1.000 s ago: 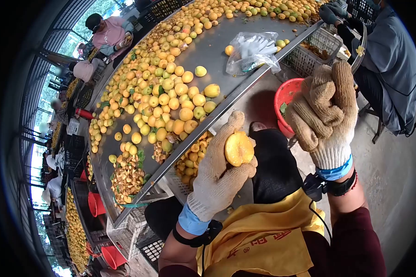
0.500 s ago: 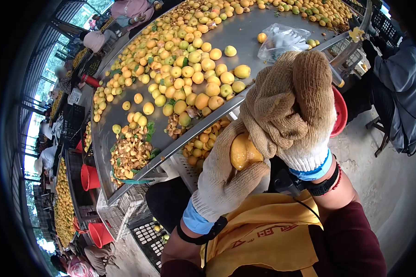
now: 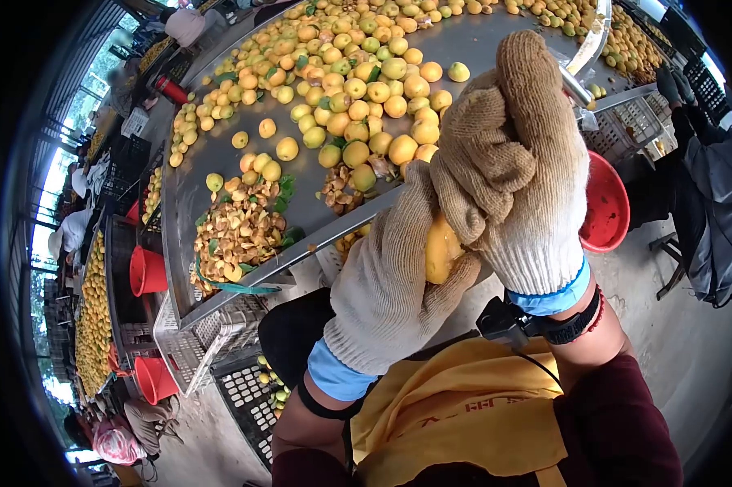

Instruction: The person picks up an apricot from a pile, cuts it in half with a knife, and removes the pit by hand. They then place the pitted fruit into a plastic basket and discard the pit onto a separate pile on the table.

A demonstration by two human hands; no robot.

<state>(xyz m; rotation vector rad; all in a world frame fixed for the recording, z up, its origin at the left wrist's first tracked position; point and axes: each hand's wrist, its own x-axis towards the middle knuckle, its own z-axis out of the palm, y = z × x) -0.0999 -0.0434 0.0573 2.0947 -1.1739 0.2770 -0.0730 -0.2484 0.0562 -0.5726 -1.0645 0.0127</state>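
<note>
My left hand [image 3: 380, 284], in a white and tan knit glove, is closed around a peeled-looking yellow apricot [image 3: 441, 253]. My right hand [image 3: 512, 174], gloved the same way, presses against the fruit's upper right side with its fingers curled. Whatever it grips, if anything, is hidden in the folded fingers. Both hands are held above my lap at the near edge of a metal table [image 3: 301, 191]. Beyond them on the tabletop lies a large spread of whole apricots [image 3: 358, 105]. A heap of apricot pieces [image 3: 236, 231] with leaves lies at the table's left corner.
A red bucket [image 3: 605, 203] stands at my right, near a seated person [image 3: 715, 195]. White crates [image 3: 199, 337] are under the table's left corner, with a black crate [image 3: 248, 398] on the floor. More red buckets [image 3: 147, 272] and a fruit-laden table [image 3: 95, 325] are at far left.
My view has shifted, so the table sits differently and the red bucket shows more. The apricot has turned in my left hand and more of it is covered. The plastic bag is now mostly hidden.
</note>
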